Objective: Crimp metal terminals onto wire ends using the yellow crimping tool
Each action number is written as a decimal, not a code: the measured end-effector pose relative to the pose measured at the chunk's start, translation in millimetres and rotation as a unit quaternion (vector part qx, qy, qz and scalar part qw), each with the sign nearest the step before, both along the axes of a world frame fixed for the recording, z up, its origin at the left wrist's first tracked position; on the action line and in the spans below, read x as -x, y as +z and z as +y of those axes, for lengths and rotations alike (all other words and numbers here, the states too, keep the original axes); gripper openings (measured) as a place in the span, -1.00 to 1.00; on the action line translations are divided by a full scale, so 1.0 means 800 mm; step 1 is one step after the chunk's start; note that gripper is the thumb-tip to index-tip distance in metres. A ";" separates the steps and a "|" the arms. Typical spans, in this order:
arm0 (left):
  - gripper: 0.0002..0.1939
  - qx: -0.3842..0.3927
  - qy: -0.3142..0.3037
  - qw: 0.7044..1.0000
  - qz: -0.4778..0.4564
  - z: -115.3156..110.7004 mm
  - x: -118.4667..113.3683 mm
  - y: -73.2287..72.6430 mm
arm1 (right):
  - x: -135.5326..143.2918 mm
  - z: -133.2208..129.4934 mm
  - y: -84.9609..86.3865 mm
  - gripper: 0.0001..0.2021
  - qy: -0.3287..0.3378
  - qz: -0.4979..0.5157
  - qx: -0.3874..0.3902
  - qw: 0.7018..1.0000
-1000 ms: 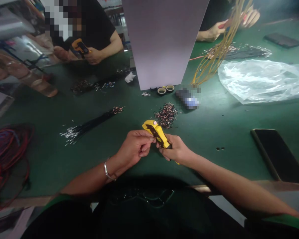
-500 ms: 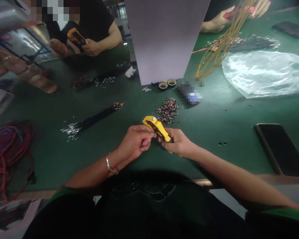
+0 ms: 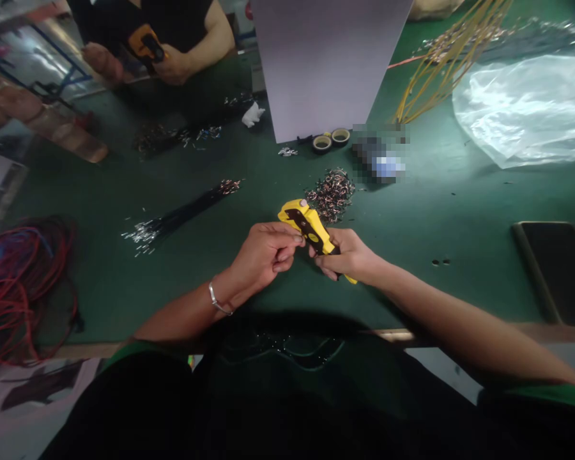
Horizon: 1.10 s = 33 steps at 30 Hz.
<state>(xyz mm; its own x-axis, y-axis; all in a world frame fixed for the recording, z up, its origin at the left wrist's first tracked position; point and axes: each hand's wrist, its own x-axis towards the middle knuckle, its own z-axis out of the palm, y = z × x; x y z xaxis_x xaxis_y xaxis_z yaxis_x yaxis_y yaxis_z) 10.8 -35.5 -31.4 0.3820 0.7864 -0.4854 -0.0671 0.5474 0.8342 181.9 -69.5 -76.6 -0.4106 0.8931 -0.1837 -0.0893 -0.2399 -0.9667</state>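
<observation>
Around the grip of a yellow and black wire stripper my right hand is closed. The tool's head points up and to the left. Beside its jaw side, my left hand is closed in a pinch, with fingertips close to the tool's body. Whatever lies between those fingertips is too small to make out. Just beyond the tool is a pile of short black bits with coppery ends. To the left lies a bundle of black wires, with silvery tips at one end and copper-coloured tips at the other.
Two tape rolls and a blurred-out item lie behind the pile, below a pale upright panel. A phone and plastic bag are right, red cables left. Across the table, a co-worker's hand holds an orange-black tool.
The view has shifted slightly, so the table's far side sits higher in the picture. The wire stripper has turned a little, showing more of its dark side. Both hands keep their hold.
</observation>
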 end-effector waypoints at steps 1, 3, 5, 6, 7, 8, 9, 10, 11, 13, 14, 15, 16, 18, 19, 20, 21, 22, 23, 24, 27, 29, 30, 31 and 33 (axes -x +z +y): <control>-0.90 -0.001 -0.001 1.000 0.001 0.000 0.000 0.000 | 0.000 0.001 -0.001 -0.86 0.002 0.002 -0.001 1.000; -0.90 -0.003 -0.003 1.000 0.007 0.001 0.001 -0.001 | -0.001 0.002 -0.003 -0.87 0.003 0.004 0.000 1.000; -0.90 -0.006 -0.006 1.000 0.009 0.001 0.002 -0.001 | -0.002 0.003 -0.004 -0.87 0.007 0.008 -0.001 1.000; -0.90 -0.007 -0.007 1.000 0.008 0.001 0.002 -0.002 | -0.002 0.003 -0.005 -0.87 0.010 0.010 -0.001 1.000; -0.90 -0.008 -0.008 1.000 0.006 0.001 0.003 -0.002 | -0.002 0.004 -0.005 -0.87 0.013 0.012 -0.002 1.000; -0.90 -0.008 -0.009 1.000 0.003 0.001 0.003 -0.003 | -0.003 0.004 -0.005 -0.87 0.014 0.014 -0.004 1.000; -0.91 -0.008 -0.010 1.000 -0.001 0.001 0.003 -0.003 | -0.003 0.004 -0.005 -0.88 0.016 0.015 -0.004 1.000; -0.91 -0.008 -0.009 1.000 -0.004 0.001 0.003 -0.003 | -0.003 0.005 -0.005 -0.88 0.016 0.016 -0.005 1.000; -0.91 -0.008 -0.007 1.000 -0.006 0.001 0.003 -0.004 | -0.003 0.005 -0.004 -0.88 0.017 0.016 -0.006 1.000; -0.91 -0.008 -0.002 1.000 -0.007 0.001 0.003 -0.003 | -0.004 0.005 -0.001 -0.88 0.019 0.014 -0.008 1.000; -0.91 -0.007 0.002 1.000 -0.005 0.001 0.003 -0.003 | -0.004 0.005 0.000 -0.88 0.023 0.015 -0.007 1.000; -0.91 -0.007 0.004 1.000 -0.003 0.001 0.002 -0.002 | -0.005 0.006 0.001 -0.88 0.026 0.016 -0.006 1.000; -0.91 -0.007 0.007 1.000 -0.002 0.001 0.002 -0.001 | -0.005 0.006 0.002 -0.87 0.029 0.018 -0.005 0.999; -0.92 -0.005 0.011 1.000 -0.004 0.000 0.001 0.000 | -0.006 0.007 0.003 -0.86 0.034 0.022 -0.005 0.999; -0.92 -0.005 0.013 1.000 -0.005 0.000 0.001 0.001 | -0.006 0.007 0.002 -0.86 0.037 0.024 -0.006 0.999; -0.92 -0.004 0.013 1.000 -0.007 -0.001 0.000 0.001 | -0.007 0.007 0.001 -0.87 0.039 0.025 -0.007 0.999; -0.92 -0.004 0.014 1.000 -0.009 -0.001 0.000 0.002 | -0.008 0.008 0.000 -0.87 0.042 0.026 -0.008 0.999; -0.91 -0.003 0.015 1.000 -0.010 -0.001 0.000 0.002 | -0.008 0.008 -0.001 -0.87 0.045 0.027 -0.010 0.999; -0.91 -0.003 0.015 1.000 -0.011 -0.001 0.001 0.002 | -0.009 0.008 -0.002 -0.87 0.048 0.028 -0.012 0.998; -0.90 -0.003 0.017 1.000 -0.011 -0.001 0.001 0.001 | -0.009 0.008 -0.003 -0.87 0.051 0.031 -0.013 0.998; -0.89 -0.005 0.015 1.000 -0.011 0.000 0.002 -0.002 | -0.010 0.009 -0.004 -0.87 0.055 0.038 -0.014 0.998; -0.89 -0.008 0.009 1.000 -0.011 0.001 0.002 -0.005 | -0.010 0.009 -0.004 -0.87 0.057 0.042 -0.012 0.997; -0.89 -0.010 0.007 1.000 -0.010 0.001 0.002 -0.006 | -0.010 0.009 -0.004 -0.87 0.058 0.045 -0.010 0.997; -0.89 -0.010 0.004 1.000 -0.008 0.001 0.003 -0.006 | -0.010 0.010 -0.004 -0.87 0.060 0.047 -0.009 0.997; -0.89 -0.008 -0.001 1.000 -0.003 0.001 0.004 -0.006 | -0.012 0.010 -0.004 -0.86 0.067 0.053 -0.004 0.996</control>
<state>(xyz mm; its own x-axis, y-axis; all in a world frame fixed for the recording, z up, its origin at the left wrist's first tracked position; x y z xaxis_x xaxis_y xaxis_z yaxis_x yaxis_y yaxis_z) 7.5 -34.4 -35.9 0.3871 0.7930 -0.4704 -0.0715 0.5345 0.8422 191.2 -61.3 -80.0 -0.5425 0.8305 -0.1261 -0.1585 -0.2486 -0.9555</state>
